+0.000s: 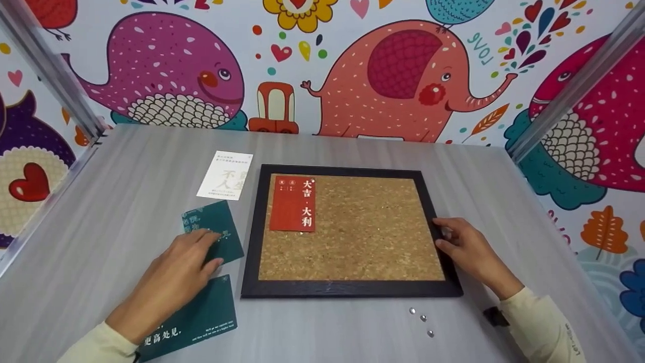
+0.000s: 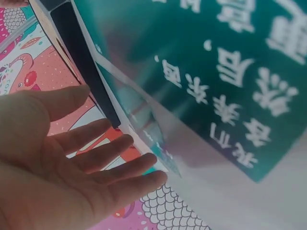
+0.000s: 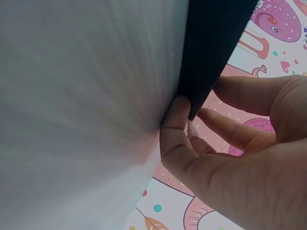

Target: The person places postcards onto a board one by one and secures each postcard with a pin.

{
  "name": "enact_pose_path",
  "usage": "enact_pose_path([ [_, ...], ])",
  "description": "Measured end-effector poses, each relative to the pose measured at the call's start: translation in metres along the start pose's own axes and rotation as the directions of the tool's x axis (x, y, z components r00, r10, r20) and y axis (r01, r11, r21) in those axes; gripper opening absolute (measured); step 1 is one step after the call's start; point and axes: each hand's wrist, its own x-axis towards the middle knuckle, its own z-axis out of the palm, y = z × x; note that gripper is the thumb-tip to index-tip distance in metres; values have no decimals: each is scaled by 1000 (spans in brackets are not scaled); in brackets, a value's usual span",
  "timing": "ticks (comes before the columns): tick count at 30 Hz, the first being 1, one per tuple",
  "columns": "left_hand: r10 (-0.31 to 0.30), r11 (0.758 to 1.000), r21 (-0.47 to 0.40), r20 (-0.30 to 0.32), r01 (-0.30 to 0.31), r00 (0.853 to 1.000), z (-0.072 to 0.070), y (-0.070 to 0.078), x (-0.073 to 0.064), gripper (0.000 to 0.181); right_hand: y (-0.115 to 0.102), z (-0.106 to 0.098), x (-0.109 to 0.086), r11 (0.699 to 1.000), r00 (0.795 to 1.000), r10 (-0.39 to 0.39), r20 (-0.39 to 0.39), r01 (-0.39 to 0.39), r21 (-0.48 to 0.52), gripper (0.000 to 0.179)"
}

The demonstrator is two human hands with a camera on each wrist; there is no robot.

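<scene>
A black-framed cork board (image 1: 373, 232) lies on the table with a red card (image 1: 287, 206) at its upper left. Small silver tacks show at that card's top and bottom edges. My left hand (image 1: 176, 272) is over a dark green card (image 1: 229, 242) left of the board, its fingers extended; in the left wrist view, they look nearly straight. A larger green card (image 1: 211, 312) with white lettering lies partly beneath the left forearm. My right hand (image 1: 468, 247) holds the right edge of the black frame (image 3: 211, 43), thumb and bent fingers against it.
A white card (image 1: 226, 176) lies at the board's upper left. Three small silver tacks (image 1: 423, 318) sit on the table below the board's lower right corner. Behind the table (image 1: 327, 327) stands a wall printed with cartoon animals (image 1: 398, 80), with metal posts (image 1: 564, 96) at both sides.
</scene>
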Motion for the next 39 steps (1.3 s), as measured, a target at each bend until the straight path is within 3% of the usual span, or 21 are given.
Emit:
enact_pose_path([
  [13, -51, 993, 107, 122, 38, 991, -3, -6, -27, 63, -4, 1, 1, 1000, 1000, -20, -22, 20, 0, 46],
  [16, -77, 990, 130, 190, 52, 979, -4, -11, -36, 72, -4, 2, 1, 1000, 1000, -22, -19, 22, 2, 46],
  [21, -117, 982, 176, 302, 65, 946, -5, -21, -48, 86, -3, 4, 1, 1000, 999, -24, -24, 24, 1, 46],
  [33, -166, 978, 181, 386, 101, 908, 1, -31, -62, 106, -3, 4, -1, 1000, 999, -24, -26, 24, 4, 45],
  [39, -152, 981, 179, 440, 79, 885, -1, -33, -62, 105, -2, 2, -1, 1000, 999, -13, -30, 13, -6, 45],
])
